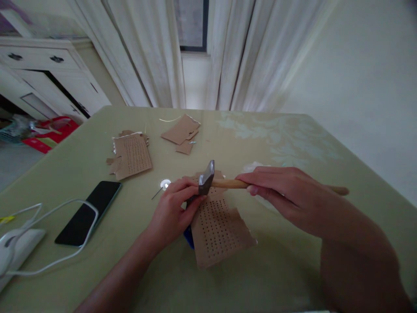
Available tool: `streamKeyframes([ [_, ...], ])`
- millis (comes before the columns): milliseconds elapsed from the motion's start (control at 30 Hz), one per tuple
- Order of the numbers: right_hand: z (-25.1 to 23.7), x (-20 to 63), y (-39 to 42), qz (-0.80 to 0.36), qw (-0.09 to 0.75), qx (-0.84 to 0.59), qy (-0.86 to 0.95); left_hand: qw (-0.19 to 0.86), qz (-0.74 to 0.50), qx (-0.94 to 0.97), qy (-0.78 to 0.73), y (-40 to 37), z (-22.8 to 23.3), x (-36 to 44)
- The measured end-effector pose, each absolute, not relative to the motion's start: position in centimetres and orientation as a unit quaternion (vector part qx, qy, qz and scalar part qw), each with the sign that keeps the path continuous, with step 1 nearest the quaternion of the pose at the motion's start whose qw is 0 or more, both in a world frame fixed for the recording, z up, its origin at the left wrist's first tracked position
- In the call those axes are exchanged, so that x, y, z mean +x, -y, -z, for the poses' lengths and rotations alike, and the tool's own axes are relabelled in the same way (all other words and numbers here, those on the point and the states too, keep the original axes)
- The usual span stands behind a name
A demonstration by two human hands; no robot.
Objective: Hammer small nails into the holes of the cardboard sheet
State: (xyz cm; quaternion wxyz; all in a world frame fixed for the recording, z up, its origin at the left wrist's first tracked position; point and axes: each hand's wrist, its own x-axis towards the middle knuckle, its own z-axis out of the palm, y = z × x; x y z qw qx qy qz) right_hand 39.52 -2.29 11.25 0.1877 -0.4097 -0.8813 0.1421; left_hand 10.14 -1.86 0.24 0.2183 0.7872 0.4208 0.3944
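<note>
My right hand (283, 191) is closed round the wooden handle of a hammer (206, 178), whose metal head sits right at the fingertips of my left hand (174, 206). The left fingers are pinched together over the upper left edge of a piece of brown cardboard (216, 226). What they grip is hidden behind the fingers and the hammer head. Rows of small punched holes cover the cardboard. Below its left edge, part of a blue object (189, 237) shows. Just left of my left hand lie a small shiny white disc (165, 184) and a thin dark pin (157, 193).
Another perforated cardboard piece (133, 154) lies at the left on the green table (260, 282). Plain cardboard scraps (180, 130) lie at the back. A black phone (89, 213), a white cable (52, 265) and a white power strip (19, 252) occupy the left side.
</note>
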Motion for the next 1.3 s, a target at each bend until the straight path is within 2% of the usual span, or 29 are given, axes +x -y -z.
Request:
streamKeyframes([
  [133, -11.5, 39.4, 2.3, -0.160, 0.232, -0.420, 0.863, 0.225, -0.405, 0.777, -0.426, 1.9, -0.2, 10.2],
  [300, -11.2, 39.5, 2.2, -0.151, 0.182, -0.409, 0.882, 0.257, -0.393, 0.775, -0.424, 2.0, -0.3, 10.0],
  [467, -11.4, 39.6, 2.0, -0.180, 0.225, -0.413, 0.864, 0.253, -0.396, 0.769, -0.433, 2.2, -0.4, 9.9],
  [667, -10.8, 39.6, 1.9, -0.152, 0.180, -0.406, 0.883, 0.254, -0.376, 0.776, -0.437, 2.4, -0.4, 9.8],
  [833, -10.7, 39.6, 1.8, -0.175, 0.217, -0.405, 0.871, 0.246, -0.369, 0.775, -0.450, 2.5, -0.3, 9.5],
  [1033, -10.3, 39.1, 1.4, -0.166, 0.138, -0.406, 0.888, 0.238, -0.366, 0.771, -0.463, 2.7, 0.1, 9.5],
  [1167, -10.2, 39.3, 1.2, -0.184, 0.177, -0.415, 0.873, 0.226, -0.365, 0.766, -0.478, 2.7, 0.5, 9.4],
  [1300, -10.1, 39.5, 1.1, -0.189, 0.153, -0.423, 0.873, 0.225, -0.369, 0.765, -0.478, 2.9, 0.9, 9.5],
])
